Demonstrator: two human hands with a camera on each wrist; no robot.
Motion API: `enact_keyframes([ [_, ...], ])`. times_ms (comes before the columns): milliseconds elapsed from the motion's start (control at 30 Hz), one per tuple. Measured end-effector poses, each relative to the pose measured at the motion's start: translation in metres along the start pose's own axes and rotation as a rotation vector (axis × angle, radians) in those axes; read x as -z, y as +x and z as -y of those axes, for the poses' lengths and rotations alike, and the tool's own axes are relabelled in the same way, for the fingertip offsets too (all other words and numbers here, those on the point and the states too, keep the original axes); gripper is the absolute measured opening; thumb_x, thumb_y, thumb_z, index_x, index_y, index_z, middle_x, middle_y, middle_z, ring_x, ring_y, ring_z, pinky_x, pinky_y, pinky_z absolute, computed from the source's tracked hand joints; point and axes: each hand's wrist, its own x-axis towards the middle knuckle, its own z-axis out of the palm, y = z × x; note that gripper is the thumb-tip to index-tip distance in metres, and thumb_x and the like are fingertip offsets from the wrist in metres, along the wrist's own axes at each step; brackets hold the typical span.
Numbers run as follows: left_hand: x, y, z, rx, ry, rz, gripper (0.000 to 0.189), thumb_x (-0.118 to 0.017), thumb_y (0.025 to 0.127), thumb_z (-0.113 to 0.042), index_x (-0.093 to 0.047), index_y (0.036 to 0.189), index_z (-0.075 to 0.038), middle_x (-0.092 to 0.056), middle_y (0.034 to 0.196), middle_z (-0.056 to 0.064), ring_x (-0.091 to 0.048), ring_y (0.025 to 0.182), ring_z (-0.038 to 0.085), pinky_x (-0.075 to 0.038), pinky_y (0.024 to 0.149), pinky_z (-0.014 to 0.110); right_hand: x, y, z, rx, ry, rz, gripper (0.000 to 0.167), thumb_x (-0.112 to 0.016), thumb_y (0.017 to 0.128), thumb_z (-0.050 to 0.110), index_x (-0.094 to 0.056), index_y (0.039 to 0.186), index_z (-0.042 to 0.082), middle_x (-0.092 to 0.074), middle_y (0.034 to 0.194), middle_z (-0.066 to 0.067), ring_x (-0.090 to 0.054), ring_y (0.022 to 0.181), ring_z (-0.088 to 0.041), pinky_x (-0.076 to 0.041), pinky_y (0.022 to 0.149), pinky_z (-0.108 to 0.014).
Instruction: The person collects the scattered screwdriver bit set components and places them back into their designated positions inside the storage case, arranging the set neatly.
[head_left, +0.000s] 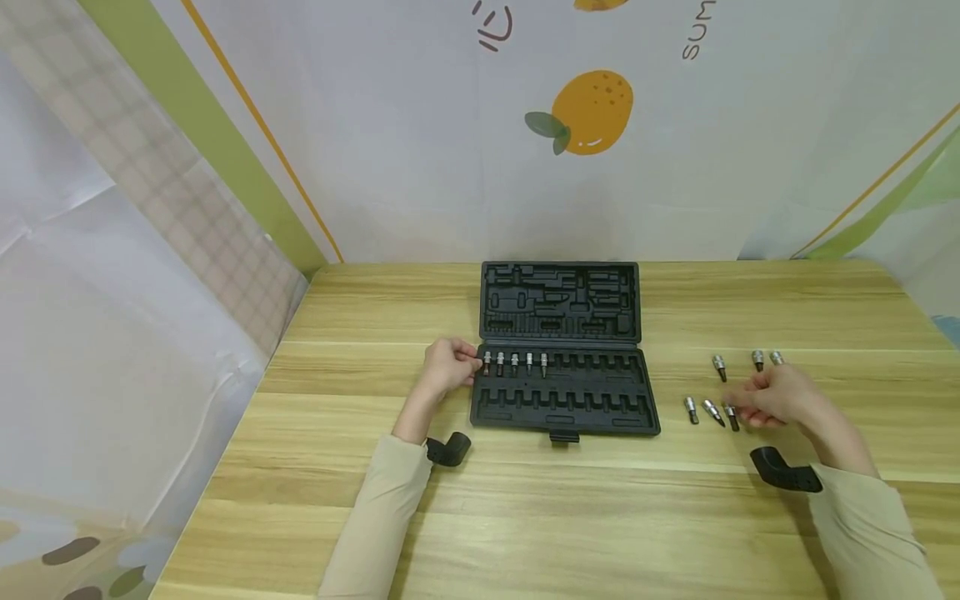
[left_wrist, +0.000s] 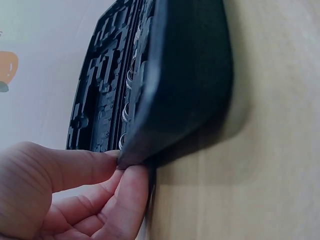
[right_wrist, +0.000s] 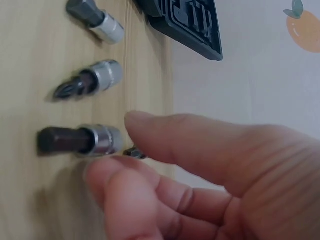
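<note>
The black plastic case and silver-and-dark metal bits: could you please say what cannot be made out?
Head view: any markings on bits, too small.
Left wrist: stored bits, mostly hidden by the case wall.
Right wrist: one bit, mostly behind the right hand; the case, cut off by the top edge.

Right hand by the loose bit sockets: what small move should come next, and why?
Probably close the right hand on the nearest bit socket, since thumb and fingertips stand parted beside its silver end and the black case has unfilled slots.
</note>
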Motion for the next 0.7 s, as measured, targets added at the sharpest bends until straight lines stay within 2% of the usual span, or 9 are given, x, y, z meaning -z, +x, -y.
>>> enact_keyframes([
  [300,-0.0002,-0.0005,-0.0008,-0.004,0.0,0.0,0.01,-0.064,0.084,0.006,-0.064,0.093,0.008,-0.065,0.079,0.015,-0.059,0.057,0.014,-0.057,0.055,0.025,0.0,-0.0006,-0.0017,-0.054,-0.013,0.055,0.024,-0.063,0.089,0.018,-0.061,0.07,0.004,-0.059,0.057,0.002,-0.057,0.05,-0.007,-0.048,0.045,-0.018],
  [700,0.0002,-0.0011,-0.0009,-0.006,0.006,0.002,0.011,-0.063,0.084,0.007,-0.064,0.094,0.009,-0.065,0.08,0.016,-0.06,0.058,0.015,-0.057,0.056,0.026,-0.002,0.0037,-0.0038,-0.055,-0.019,0.051,0.022,-0.06,0.088,0.017,-0.061,0.071,0.004,-0.06,0.057,0.002,-0.057,0.05,-0.007,-0.049,0.045,-0.018],
])
